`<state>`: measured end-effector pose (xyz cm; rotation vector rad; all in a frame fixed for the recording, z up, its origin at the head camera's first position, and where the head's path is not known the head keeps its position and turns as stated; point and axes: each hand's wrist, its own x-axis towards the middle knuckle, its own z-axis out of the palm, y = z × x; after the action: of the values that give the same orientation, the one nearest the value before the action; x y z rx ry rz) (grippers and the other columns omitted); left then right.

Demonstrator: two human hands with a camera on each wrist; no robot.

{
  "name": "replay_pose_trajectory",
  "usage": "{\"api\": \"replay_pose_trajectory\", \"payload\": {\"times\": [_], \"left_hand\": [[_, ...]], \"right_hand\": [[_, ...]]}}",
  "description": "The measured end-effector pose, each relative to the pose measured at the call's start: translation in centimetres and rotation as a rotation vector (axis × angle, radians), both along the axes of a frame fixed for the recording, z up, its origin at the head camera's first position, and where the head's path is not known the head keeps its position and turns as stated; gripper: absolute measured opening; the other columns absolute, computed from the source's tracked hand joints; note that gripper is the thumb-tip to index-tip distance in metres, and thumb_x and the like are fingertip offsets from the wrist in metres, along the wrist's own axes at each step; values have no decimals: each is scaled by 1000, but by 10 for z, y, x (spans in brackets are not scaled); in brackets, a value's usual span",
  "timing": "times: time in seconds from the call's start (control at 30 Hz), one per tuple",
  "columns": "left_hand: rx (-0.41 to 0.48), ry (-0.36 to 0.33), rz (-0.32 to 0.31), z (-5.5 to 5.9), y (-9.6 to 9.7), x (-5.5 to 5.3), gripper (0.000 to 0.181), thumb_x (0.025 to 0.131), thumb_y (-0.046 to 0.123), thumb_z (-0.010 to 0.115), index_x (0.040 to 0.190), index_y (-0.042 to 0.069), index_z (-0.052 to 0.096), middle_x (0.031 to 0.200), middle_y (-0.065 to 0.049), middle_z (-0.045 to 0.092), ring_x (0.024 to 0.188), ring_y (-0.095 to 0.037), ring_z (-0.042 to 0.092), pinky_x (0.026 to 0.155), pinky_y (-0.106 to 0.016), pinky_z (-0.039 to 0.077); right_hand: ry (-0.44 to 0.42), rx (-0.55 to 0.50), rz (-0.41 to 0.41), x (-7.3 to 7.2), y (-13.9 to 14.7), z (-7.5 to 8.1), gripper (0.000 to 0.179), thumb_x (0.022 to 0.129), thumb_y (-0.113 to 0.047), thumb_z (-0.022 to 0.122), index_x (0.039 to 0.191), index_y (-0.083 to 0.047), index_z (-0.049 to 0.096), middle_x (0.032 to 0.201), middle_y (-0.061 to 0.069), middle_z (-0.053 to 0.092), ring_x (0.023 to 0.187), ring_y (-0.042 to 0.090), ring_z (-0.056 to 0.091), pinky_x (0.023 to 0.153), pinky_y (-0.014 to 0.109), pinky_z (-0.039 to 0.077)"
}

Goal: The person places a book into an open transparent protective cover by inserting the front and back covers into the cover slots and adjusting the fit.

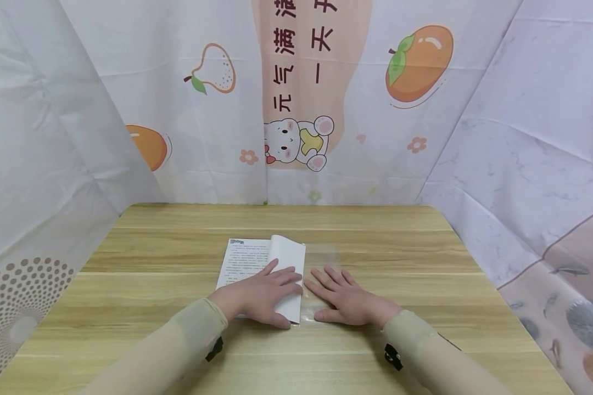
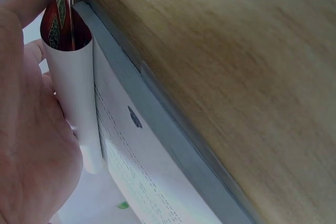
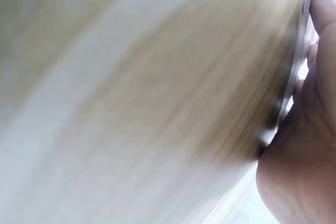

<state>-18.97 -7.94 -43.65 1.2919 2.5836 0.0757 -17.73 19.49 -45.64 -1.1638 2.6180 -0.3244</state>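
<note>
An open book (image 1: 244,253) with a printed page lies on the wooden table. Its white cover flap (image 1: 287,253) is folded over the right part of that page. My left hand (image 1: 261,294) rests on the flap with fingers spread. From the left wrist view the flap (image 2: 73,85) bulges in a curl, with red print inside, and the hand (image 2: 34,124) lies against it. Clear plastic film (image 1: 323,251) extends right from the book. My right hand (image 1: 348,300) presses flat on this film, fingers spread, close to the left fingertips.
The pale wood table (image 1: 375,230) reaches around the book on all sides. Behind it hangs a white curtain (image 1: 217,120) with fruit and cartoon prints, and more fabric hangs at both sides. Dark straps (image 1: 393,356) show beneath the sleeved forearms.
</note>
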Motion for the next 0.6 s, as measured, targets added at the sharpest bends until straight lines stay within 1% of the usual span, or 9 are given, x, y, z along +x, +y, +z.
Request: {"api": "replay_pose_trajectory", "payload": {"times": [0.13,0.3,0.4,0.6], "left_hand": [[-1,8,1,-1,0,0,69,90,62,64,147,24,50,165,0,34,156,-21,20,127,-52,5],[3,9,5,-1,0,0,69,91,62,63,146,24,50,165,-1,33,156,-22,20,127,-52,5],[2,12,15,0,1,1,68,91,62,63,146,24,50,165,-2,33,157,-23,20,127,-52,5],[-10,22,37,0,2,2,70,92,63,62,147,23,50,166,-2,33,157,-23,19,127,-52,5]], "right_hand": [[0,-9,0,0,0,0,73,105,-51,50,163,-14,26,169,18,16,153,51,10,116,74,13],[4,12,-2,0,0,0,74,104,-52,50,163,-15,26,170,17,16,153,50,10,116,73,14],[8,34,-3,0,0,0,73,105,-53,48,164,-16,25,170,16,14,154,49,9,117,72,14],[17,21,4,0,1,1,73,105,-51,49,163,-14,26,170,17,16,153,50,10,116,73,15]]}}
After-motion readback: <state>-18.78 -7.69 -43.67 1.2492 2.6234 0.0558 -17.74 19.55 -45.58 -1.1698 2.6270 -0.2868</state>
